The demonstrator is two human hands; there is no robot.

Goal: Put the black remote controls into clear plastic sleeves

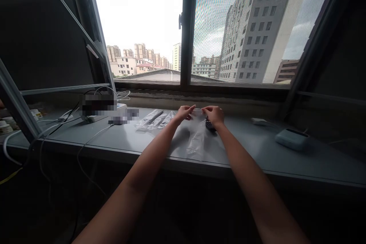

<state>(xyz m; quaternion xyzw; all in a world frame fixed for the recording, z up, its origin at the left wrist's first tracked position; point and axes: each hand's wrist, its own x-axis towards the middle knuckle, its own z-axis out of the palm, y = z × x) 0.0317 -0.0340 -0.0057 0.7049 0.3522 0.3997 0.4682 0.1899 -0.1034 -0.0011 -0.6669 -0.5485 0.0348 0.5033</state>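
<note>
While both hands pinch the top edge of a clear plastic bag, the left hand and right hand sit close together, fingers nipped shut on the thin film. The bag hangs from them onto the grey sill. Such slick film could slip from so light a pinch. A small dark object lies just under the right hand; more bagged items lie left of the left hand, cables farther left.
</note>
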